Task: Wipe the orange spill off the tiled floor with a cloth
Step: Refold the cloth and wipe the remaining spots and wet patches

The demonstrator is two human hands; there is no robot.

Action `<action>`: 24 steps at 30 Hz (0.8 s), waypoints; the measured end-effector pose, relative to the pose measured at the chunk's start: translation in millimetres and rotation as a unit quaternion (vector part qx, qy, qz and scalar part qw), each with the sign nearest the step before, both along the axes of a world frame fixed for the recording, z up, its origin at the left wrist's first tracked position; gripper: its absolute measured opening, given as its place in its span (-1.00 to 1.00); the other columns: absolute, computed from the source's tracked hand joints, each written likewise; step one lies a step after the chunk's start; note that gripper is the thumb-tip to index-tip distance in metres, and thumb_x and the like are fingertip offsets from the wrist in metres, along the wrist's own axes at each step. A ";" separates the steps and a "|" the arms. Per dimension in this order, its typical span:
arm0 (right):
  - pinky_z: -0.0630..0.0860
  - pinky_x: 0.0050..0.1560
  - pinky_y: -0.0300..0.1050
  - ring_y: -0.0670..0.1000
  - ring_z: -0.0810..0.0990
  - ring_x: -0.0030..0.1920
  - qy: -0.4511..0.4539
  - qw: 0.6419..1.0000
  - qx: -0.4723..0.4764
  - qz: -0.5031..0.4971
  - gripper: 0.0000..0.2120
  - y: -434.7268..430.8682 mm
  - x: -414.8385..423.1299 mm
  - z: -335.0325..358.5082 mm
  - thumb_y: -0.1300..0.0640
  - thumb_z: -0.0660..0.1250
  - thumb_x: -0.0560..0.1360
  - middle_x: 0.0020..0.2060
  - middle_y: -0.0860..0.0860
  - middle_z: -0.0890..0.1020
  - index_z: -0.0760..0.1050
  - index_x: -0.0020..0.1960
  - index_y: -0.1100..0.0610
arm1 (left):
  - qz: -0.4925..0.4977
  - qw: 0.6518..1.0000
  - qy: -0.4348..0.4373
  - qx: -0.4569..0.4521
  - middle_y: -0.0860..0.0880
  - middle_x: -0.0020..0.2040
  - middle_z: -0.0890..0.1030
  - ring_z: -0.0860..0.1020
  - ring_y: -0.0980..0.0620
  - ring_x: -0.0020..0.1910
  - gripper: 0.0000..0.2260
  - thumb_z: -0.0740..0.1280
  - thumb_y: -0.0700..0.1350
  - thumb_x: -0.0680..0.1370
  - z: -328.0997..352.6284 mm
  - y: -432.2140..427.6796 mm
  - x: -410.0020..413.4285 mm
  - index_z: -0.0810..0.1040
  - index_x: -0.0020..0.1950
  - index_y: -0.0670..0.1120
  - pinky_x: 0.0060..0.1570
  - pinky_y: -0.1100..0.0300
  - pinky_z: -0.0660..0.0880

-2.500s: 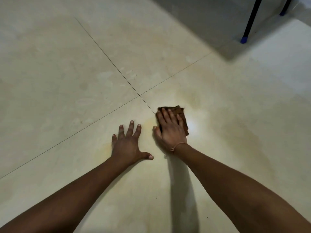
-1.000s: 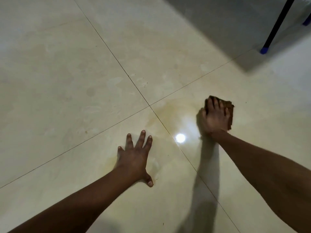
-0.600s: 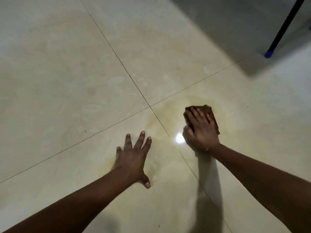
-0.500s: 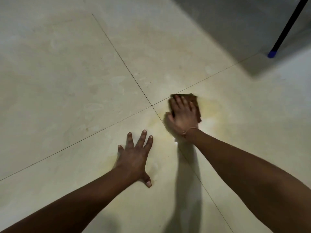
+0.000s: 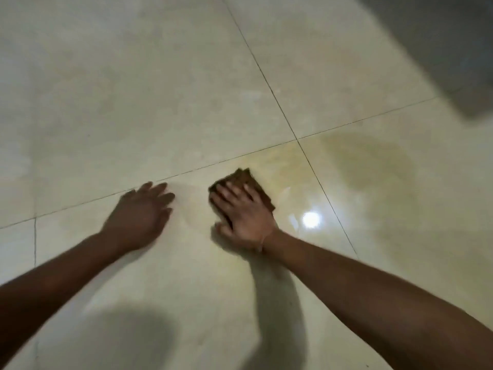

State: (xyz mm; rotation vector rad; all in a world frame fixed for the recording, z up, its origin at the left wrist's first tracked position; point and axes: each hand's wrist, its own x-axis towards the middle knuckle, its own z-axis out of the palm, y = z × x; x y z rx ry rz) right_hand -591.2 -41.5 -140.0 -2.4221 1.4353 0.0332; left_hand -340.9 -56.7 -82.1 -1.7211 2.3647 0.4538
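Left hand [image 5: 141, 214] lies flat on the tiled floor [image 5: 133, 89], fingers straight and slightly spread, holding nothing, just bracing; it is motion-blurred, so finer detail is unclear. Just right of it but apart, the right hand [image 5: 241, 216] lies palm-down on a folded brown cloth [image 5: 246, 180], fingers extended and pressing it to the floor, not curled round it. The cloth's far corner sticks out past the fingertips. The cloth sits on the near-left tile, near the grout cross [image 5: 297, 140] but not on it. The orange spill [image 5: 373, 161] is a thin yellow-orange film that starts right beside the cloth, crosses the grout line and spreads as a broad faint ring over the right-hand tile, around a lamp glare [image 5: 310, 218]. At far upper right is a dark grey patch [image 5: 440, 36]; can't tell what it is. Progress, as a judgement: no thick puddle shows, only a smeared tint, so the bulk looks lifted. The floor left of the cloth looks paler. The wide stain on the right tile and along the joint is not yet wiped. Roughly mid-task, with several more passes needed rightward.
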 end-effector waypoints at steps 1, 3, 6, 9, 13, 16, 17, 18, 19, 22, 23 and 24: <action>-0.04 0.51 0.10 0.04 0.10 0.57 -0.006 0.998 0.020 0.055 -0.33 36.8 -10.9 2.5 -0.23 0.02 0.49 0.56 0.00 0.21 0.18 0.56 -0.02 | 0.007 1.000 -0.017 0.008 -0.14 0.50 0.32 0.29 -0.20 0.47 -0.49 -0.01 0.12 0.58 3.6 -0.1 24.0 0.44 0.41 -0.08 0.34 -0.11 0.33; 0.01 0.52 0.11 0.02 0.09 0.57 0.008 0.993 0.041 0.107 -0.32 76.1 -58.0 12.2 -0.20 0.13 0.49 0.57 -0.02 0.18 0.16 0.57 -0.04 | 0.013 0.999 -0.025 0.024 -0.14 0.53 0.26 0.27 -0.17 0.48 -0.60 0.13 -0.05 0.63 3.7 8.4 50.3 0.37 0.46 -0.09 0.34 -0.08 0.34; -0.06 0.53 0.08 0.01 0.02 0.59 0.048 0.998 0.006 -0.029 -0.33 32.3 -90.1 17.5 -0.19 0.10 0.53 0.59 -0.03 0.11 0.08 0.59 -0.05 | 0.058 0.994 -0.007 0.092 -0.12 0.59 0.05 0.12 -0.13 0.54 -0.50 0.13 -0.01 0.64 -8.3 23.8 40.5 0.16 0.56 -0.11 0.41 -0.09 0.27; -0.10 0.51 0.08 0.03 -0.01 0.58 0.045 0.988 -0.014 -0.151 -0.30 -3.6 -12.3 16.6 -0.24 0.09 0.52 0.59 -0.01 0.08 0.06 0.59 -0.02 | 0.088 0.994 -0.012 0.064 -0.10 0.60 -0.04 0.03 -0.19 0.56 -0.40 0.14 0.09 0.62 -24.8 36.4 32.1 0.03 0.58 -0.10 0.39 -0.14 0.28; -0.05 0.52 0.11 0.07 0.08 0.57 -0.028 0.997 0.021 0.072 -0.27 98.6 35.1 4.8 -0.30 0.06 0.47 0.56 0.04 0.20 0.18 0.55 0.01 | 0.081 0.996 -0.033 0.013 -0.12 0.60 0.00 0.07 -0.23 0.54 -0.39 0.14 0.11 0.61 -32.4 46.1 30.1 0.05 0.58 -0.11 0.35 -0.16 0.27; 0.04 0.49 0.09 0.05 0.16 0.56 -0.010 0.995 0.016 0.098 -0.32 115.6 -35.1 10.3 -0.25 0.08 0.49 0.56 0.00 0.23 0.18 0.56 -0.02 | 0.091 0.996 -0.016 0.009 -0.14 0.59 0.03 0.09 -0.25 0.54 -0.40 0.16 0.10 0.61 -32.5 49.3 27.5 0.09 0.57 -0.12 0.38 -0.18 0.24; 0.02 0.50 0.08 0.05 0.14 0.56 0.012 0.999 0.009 0.051 -0.32 97.5 -53.0 10.9 -0.24 0.05 0.51 0.56 0.00 0.21 0.17 0.57 -0.02 | 0.093 0.996 -0.013 0.003 -0.14 0.59 0.03 0.09 -0.25 0.54 -0.40 0.16 0.09 0.61 -34.7 49.9 27.6 0.09 0.57 -0.12 0.39 -0.19 0.23; -0.02 0.50 0.07 0.04 0.10 0.58 0.031 0.999 -0.003 -0.030 -0.32 71.8 -61.8 13.2 -0.23 0.02 0.52 0.58 0.00 0.17 0.13 0.59 -0.02 | 0.098 0.995 -0.010 -0.003 -0.14 0.59 0.04 0.09 -0.25 0.54 -0.41 0.16 0.09 0.61 -37.0 50.6 28.4 0.09 0.57 -0.12 0.40 -0.19 0.22; -0.06 0.51 0.06 0.02 0.04 0.59 0.036 0.992 -0.012 -0.124 -0.33 45.3 -59.1 13.9 -0.23 0.02 0.53 0.59 -0.01 0.12 0.09 0.59 -0.02 | 0.104 0.995 -0.005 -0.007 -0.14 0.59 0.05 0.09 -0.25 0.54 -0.41 0.15 0.09 0.61 -40.0 52.0 28.9 0.10 0.57 -0.12 0.40 -0.19 0.20; -0.09 0.52 0.11 0.06 0.02 0.58 0.024 0.986 -0.015 -0.161 -0.27 34.1 8.6 8.2 -0.26 0.04 0.50 0.59 0.05 0.13 0.09 0.59 0.03 | 0.106 0.994 0.006 -0.024 -0.14 0.59 0.08 0.10 -0.24 0.54 -0.43 0.15 0.08 0.62 -47.4 54.1 30.7 0.12 0.57 -0.12 0.41 -0.18 0.20; -0.09 0.51 0.12 0.10 0.08 0.57 -0.005 0.996 -0.001 -0.086 -0.26 56.9 33.5 4.0 -0.28 0.03 0.48 0.57 0.08 0.19 0.14 0.57 0.04 | 0.106 0.994 0.010 -0.027 -0.13 0.59 0.08 0.10 -0.23 0.54 -0.43 0.14 0.08 0.62 -48.7 54.1 30.7 0.12 0.57 -0.11 0.41 -0.18 0.19; -0.07 0.49 0.13 0.12 0.13 0.56 -0.020 1.000 0.006 0.009 -0.26 90.0 48.4 0.7 -0.28 0.04 0.47 0.55 0.09 0.23 0.17 0.56 0.05 | 0.110 0.993 0.014 -0.026 -0.13 0.59 0.08 0.10 -0.22 0.54 -0.44 0.14 0.09 0.62 -49.1 55.6 30.6 0.12 0.57 -0.10 0.42 -0.18 0.18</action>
